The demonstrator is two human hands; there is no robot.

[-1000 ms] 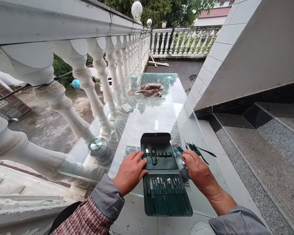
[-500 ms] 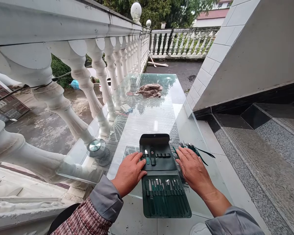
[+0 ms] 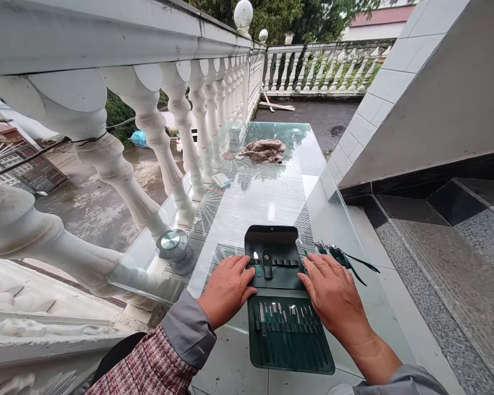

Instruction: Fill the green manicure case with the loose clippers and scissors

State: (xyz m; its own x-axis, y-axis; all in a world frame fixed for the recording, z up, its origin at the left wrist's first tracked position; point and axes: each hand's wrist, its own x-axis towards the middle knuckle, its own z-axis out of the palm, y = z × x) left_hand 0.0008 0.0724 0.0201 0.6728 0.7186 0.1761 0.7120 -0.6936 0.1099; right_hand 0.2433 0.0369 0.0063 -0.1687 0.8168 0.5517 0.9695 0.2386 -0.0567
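Dark green leather manicure case [image 3: 275,271], lying open and flat at the near end of a long rectangular glass tabletop [image 3: 263,203]. Steel implements with green handles [image 3: 288,332] stand in a row under a strap on the lower panel. Left hand [image 3: 226,291] and right hand [image 3: 333,296] rest palm down on the left and right edges of the middle panel, fingers spread and pinching nothing. Loose green-handled steel implements [image 3: 340,258] lie on the glass just beyond the right hand, right of the case. Farther along the glass are a crumpled brown cloth [image 3: 263,151] and a small pale box [image 3: 221,180]. A round metal-topped canister [image 3: 175,250] stands near the left edge, beside a white stone balustrade [image 3: 181,115].
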